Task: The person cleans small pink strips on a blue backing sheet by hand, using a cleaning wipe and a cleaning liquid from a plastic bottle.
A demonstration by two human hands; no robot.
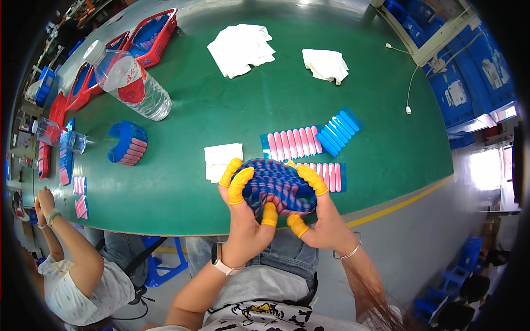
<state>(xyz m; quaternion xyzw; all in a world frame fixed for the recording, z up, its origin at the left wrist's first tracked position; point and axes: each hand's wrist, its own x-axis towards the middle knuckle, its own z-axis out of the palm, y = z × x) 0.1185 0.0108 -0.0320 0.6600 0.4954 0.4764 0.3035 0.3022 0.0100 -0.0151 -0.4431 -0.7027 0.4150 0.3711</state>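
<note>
My left hand (pixel 243 218) and my right hand (pixel 327 218) hold a rounded bundle (pixel 279 185) of blue strips with rows of pink pieces, above the table's near edge. Yellow finger cots cover several fingertips, and the fingers of both hands are closed on the bundle's two sides. Just beyond it lie a blue card with long pink pieces (pixel 292 142) and a second such card (pixel 335 177), partly hidden by my right hand. A blue ribbed card (pixel 338 132) lies slanted at their right. Beside my left fingers is a folded white cloth (pixel 216 157).
Left on the green table (pixel 187 193) stand a curled blue-and-pink strip (pixel 132 144) and a water bottle (pixel 132 85). Red baskets (pixel 160 47) line the far left. White cloths (pixel 240 49) lie at the back. A co-worker (pixel 83 281) sits at the left.
</note>
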